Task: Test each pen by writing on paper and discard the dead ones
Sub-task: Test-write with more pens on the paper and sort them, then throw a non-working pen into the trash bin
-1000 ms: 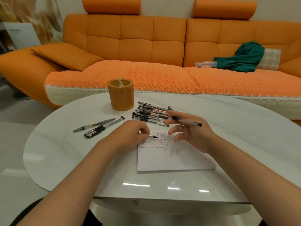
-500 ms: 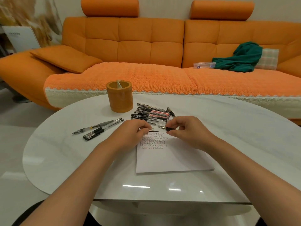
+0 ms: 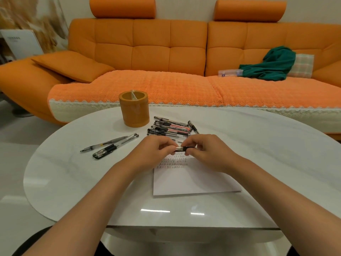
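Observation:
Both hands meet over the top of the white paper (image 3: pixel 191 180), which bears several rows of small written marks. My left hand (image 3: pixel 153 152) pinches the cap end and my right hand (image 3: pixel 204 150) grips the barrel of one black pen (image 3: pixel 182 149), held level just above the sheet. Most of that pen is hidden by my fingers. A pile of several pens (image 3: pixel 171 128) lies just behind my hands. Three separate pens (image 3: pixel 110 146) lie to the left on the table.
An orange cylindrical pen holder (image 3: pixel 134 111) stands behind the pile with one item inside. The white oval table (image 3: pixel 258 163) sits before an orange sofa (image 3: pixel 166 61) with a green cloth (image 3: pixel 271 65) and a clear plastic box (image 3: pixel 229 72).
My right hand brought the pen from above the pile down to my left hand. The two hands closed together and the cap end now meets the pen's tip.

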Tool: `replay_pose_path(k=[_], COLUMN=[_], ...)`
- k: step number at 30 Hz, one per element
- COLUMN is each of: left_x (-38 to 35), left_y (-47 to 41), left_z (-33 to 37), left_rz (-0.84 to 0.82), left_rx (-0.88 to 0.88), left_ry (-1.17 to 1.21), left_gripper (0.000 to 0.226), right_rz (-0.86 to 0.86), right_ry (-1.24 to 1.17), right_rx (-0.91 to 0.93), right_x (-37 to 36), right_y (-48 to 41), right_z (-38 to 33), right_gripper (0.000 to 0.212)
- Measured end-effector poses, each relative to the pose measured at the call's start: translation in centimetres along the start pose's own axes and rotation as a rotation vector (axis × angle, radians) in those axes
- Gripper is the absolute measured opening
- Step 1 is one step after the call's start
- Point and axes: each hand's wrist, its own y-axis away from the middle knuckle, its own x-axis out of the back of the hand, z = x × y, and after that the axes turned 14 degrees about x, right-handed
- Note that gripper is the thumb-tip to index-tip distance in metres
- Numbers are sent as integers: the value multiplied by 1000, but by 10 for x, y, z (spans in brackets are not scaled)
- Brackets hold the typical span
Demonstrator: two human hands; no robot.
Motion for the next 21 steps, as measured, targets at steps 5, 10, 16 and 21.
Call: replay_pose_path(k=[5, 10, 16, 21], left_x=[-3, -6, -3, -5], left_y=[3, 4, 5, 10], left_z=[11, 17, 25, 30], left_rz=[-56, -113, -191, -135], left_rx=[82, 159, 207, 93], left_ry=[264, 338, 336, 253], left_gripper=[7, 13, 17, 22], right_rz=[-96, -65, 4, -28], right_ry=[313, 480, 527, 474], right_rx=[67, 65, 56, 50], right_x=[-4, -9, -12, -1], right_y=[1, -2, -2, 6], right_z=[-10, -10, -11, -12], right_gripper=[19, 66, 68, 64])
